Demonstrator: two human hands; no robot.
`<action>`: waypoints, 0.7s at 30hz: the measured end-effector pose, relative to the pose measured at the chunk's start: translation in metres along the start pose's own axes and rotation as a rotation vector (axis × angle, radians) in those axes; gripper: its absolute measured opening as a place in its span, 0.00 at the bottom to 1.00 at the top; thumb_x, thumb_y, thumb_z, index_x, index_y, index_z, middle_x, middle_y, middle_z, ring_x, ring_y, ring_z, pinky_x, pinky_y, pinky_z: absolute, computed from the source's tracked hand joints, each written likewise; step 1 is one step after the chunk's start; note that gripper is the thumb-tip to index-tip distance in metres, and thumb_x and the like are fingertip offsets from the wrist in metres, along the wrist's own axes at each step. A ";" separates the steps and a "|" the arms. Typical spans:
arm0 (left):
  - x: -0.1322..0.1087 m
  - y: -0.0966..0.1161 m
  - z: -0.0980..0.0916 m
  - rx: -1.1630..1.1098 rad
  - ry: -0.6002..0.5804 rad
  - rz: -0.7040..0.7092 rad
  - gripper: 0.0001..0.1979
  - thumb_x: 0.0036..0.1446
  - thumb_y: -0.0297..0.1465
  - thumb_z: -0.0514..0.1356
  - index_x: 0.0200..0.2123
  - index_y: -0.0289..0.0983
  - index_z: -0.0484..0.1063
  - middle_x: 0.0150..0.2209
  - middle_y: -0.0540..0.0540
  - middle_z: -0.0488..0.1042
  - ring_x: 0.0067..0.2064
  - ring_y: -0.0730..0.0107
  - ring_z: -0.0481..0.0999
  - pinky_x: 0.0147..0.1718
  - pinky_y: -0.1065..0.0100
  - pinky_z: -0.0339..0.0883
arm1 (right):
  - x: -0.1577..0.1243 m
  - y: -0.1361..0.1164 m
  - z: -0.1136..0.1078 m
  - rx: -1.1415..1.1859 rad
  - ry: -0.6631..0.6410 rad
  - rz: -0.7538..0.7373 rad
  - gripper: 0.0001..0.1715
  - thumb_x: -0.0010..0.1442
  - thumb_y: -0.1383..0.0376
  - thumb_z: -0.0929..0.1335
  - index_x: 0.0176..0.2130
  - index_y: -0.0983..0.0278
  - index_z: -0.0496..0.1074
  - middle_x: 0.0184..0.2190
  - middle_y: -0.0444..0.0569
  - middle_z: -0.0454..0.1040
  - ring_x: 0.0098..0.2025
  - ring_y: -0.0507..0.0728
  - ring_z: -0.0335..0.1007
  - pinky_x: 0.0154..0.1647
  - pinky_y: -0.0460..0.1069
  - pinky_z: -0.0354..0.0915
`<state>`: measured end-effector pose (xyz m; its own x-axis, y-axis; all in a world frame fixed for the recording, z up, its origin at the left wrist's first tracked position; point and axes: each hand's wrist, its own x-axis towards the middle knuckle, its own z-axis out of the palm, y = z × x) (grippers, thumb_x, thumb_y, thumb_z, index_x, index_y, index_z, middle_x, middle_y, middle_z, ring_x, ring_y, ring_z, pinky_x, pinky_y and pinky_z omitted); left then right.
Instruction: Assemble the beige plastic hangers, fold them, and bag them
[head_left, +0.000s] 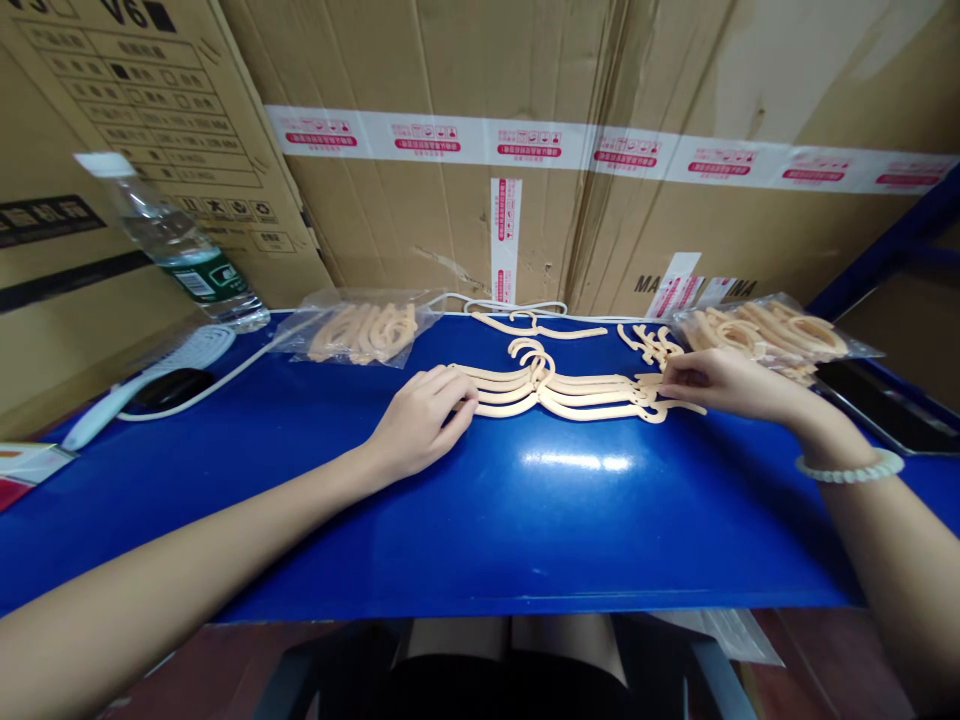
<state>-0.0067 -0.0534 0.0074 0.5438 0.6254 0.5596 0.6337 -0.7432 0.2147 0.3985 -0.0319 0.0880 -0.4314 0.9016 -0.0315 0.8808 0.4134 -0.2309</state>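
Far left of the nested row of slim peach plastic hangers [504, 411]: a clear plastic bottle with green label and white cap [201, 262], leaning by the cartons, and a pale hairbrush with an open-slotted head [196, 348], both seemingly kept aside to leave working room.

Nearer, behind the row's left end: a clear plastic bag of peach hangers [360, 330], probably spare stock.

At the row's left end, the left hand [421, 420]: thumb and fingers pressed together on the hanger ends, likely to steady them.

The row lies flat on the glossy blue tabletop [480, 530], hooks pointing away from the person, arms nested close, perhaps for order. Behind it, a single peach hanger [570, 333], apart.

Right end: the right hand [727, 385], fingertips drawn in at the small peach clip pieces; I cannot tell whether it pinches one or only touches. Loose peach bits [651, 345] lie just behind, presumably for easy reach.

Beyond the row, rightmost: a second clear bag of peach parts [787, 335].
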 end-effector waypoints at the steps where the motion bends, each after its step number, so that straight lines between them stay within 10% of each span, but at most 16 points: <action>1: 0.000 0.000 0.000 0.004 0.002 -0.004 0.10 0.70 0.28 0.50 0.36 0.37 0.69 0.37 0.44 0.76 0.40 0.61 0.71 0.42 0.59 0.64 | 0.000 0.000 0.000 -0.005 0.008 -0.007 0.33 0.60 0.38 0.63 0.30 0.63 0.73 0.23 0.50 0.73 0.23 0.55 0.64 0.25 0.51 0.57; 13: 0.001 0.002 -0.001 -0.063 0.132 0.015 0.20 0.67 0.28 0.54 0.22 0.39 0.54 0.29 0.48 0.66 0.33 0.66 0.65 0.36 0.63 0.60 | -0.001 -0.006 -0.003 -0.040 0.243 0.002 0.19 0.61 0.50 0.65 0.32 0.63 0.71 0.23 0.50 0.74 0.24 0.55 0.66 0.27 0.50 0.58; 21: 0.001 -0.003 0.001 -0.235 0.142 -0.159 0.09 0.68 0.31 0.55 0.32 0.39 0.60 0.34 0.48 0.67 0.36 0.66 0.69 0.37 0.65 0.62 | 0.002 0.000 -0.004 -0.072 0.402 0.075 0.14 0.60 0.54 0.63 0.29 0.60 0.62 0.22 0.47 0.68 0.24 0.55 0.62 0.27 0.50 0.56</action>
<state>-0.0077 -0.0507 0.0062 0.3551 0.7112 0.6067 0.5514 -0.6834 0.4784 0.3988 -0.0294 0.0922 -0.2678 0.9013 0.3404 0.9243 0.3400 -0.1733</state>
